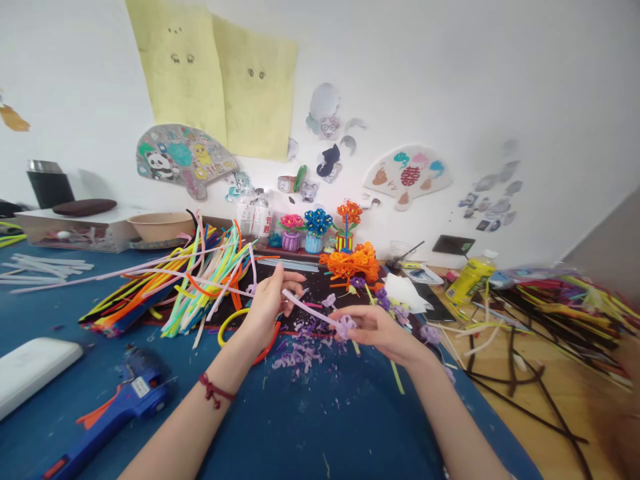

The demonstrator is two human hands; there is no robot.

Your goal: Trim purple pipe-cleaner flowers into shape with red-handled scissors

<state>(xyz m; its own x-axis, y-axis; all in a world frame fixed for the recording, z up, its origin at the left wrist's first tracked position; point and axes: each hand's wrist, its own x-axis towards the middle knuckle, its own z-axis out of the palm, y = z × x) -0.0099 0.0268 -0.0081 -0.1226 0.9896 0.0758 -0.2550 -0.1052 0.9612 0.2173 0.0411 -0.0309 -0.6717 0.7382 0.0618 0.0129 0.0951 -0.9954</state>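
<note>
Between thumb and fingers of my right hand [373, 328] is a light purple pipe cleaner [313, 309], its near end bent into small flower-like loops. The straight free end points up and left toward my left hand [273, 300]. That hand has its thumb and fingers apart, and nothing is plainly gripped in it. A grey pointed tip shows by its fingers. Below it lie a yellow loop [231, 327] and a red loop, partly hidden by the wrist. Purple fuzzy clippings [300, 357] are scattered under both hands.
Bundled coloured pipe cleaners [205, 280] lie to the left, near a blue glue gun [135, 393] and a white case [37, 373]. Orange pipe-cleaner flowers [355, 263] and small potted flowers [315, 233] stand behind. A yellow bottle [470, 279] and more pipe cleaners [570, 307] are at right.
</note>
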